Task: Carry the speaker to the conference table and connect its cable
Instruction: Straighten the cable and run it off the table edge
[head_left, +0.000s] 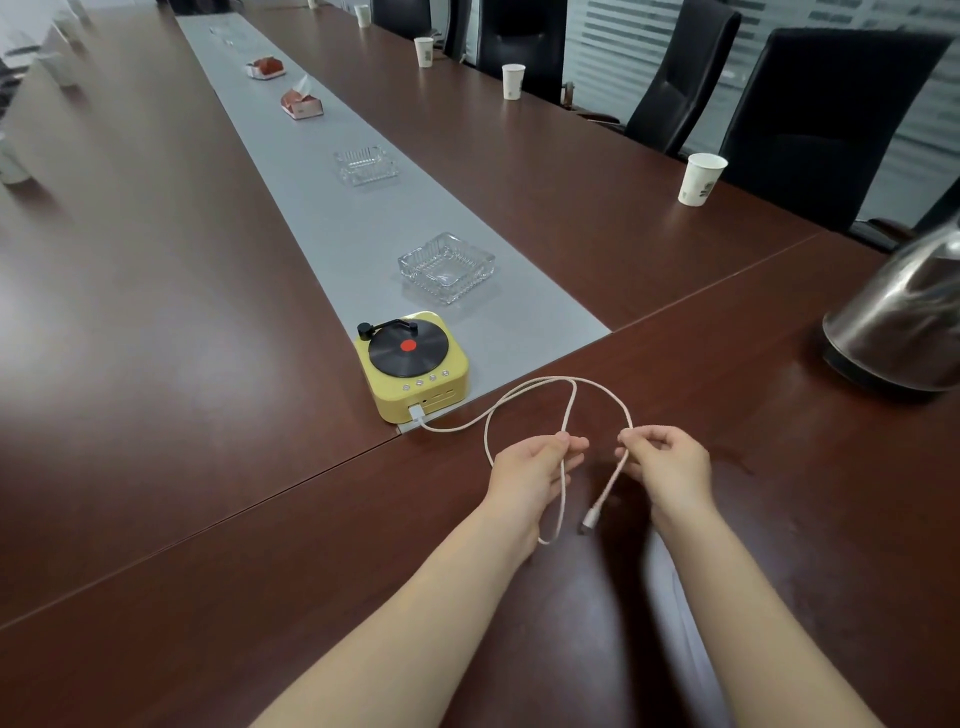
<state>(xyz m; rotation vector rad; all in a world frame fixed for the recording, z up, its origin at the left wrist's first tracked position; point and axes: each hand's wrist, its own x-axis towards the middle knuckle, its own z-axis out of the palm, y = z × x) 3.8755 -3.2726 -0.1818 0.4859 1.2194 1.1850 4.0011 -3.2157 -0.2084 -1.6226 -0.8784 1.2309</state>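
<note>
Your speaker (413, 366) already sits on the table (156, 312), one end of the cable (602, 387) plugged into it. Your left hand (535, 467) and right hand (670, 462) each pinch the cable; its free plug (589, 521) still dangles, unconnected.

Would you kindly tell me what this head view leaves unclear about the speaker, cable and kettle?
Head view:
Speaker socket: too small to judge how fully the cable plug sits.
Cable's free plug: blurred, type unreadable.
Kettle: much of it cut off by the right edge.
</note>
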